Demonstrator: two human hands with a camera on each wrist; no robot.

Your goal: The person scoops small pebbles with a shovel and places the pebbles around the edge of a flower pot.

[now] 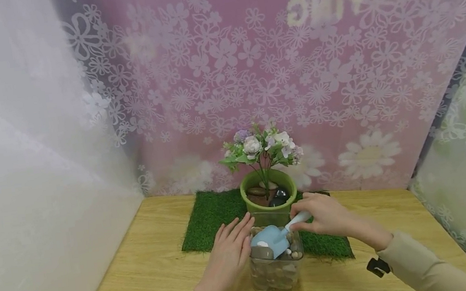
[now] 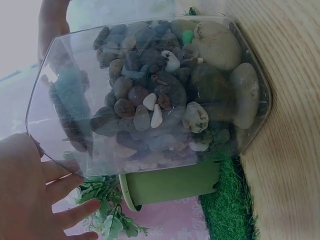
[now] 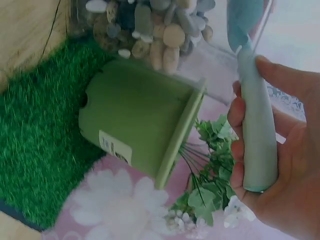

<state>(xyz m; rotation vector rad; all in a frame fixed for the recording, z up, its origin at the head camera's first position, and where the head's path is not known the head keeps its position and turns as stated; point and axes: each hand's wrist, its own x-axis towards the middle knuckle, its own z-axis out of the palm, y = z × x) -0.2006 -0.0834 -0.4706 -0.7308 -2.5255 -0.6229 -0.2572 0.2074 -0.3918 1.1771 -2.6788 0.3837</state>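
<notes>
A clear plastic container (image 1: 275, 276) filled with pebbles stands in front of a green flowerpot (image 1: 250, 206). My right hand (image 1: 326, 216) grips the pale handle of a light blue trowel (image 1: 273, 240), its blade over the container's opening. On the blade lie a grey stone (image 1: 261, 252) and a white pebble (image 1: 263, 244). In the right wrist view, fingers and thumb wrap around the handle (image 3: 257, 130). My left hand (image 1: 228, 253) has its fingers extended at the container's left rim; the left wrist view shows them spread beside the clear wall (image 2: 90, 100).
Artificial flowers (image 1: 261, 147) rise from the pot, which holds several stones and stands on a green turf mat (image 1: 213, 216). The wooden table (image 1: 144, 273) lies beneath. A pink floral curtain (image 1: 223, 69) hangs behind, and a white wall (image 1: 34, 165) borders the left.
</notes>
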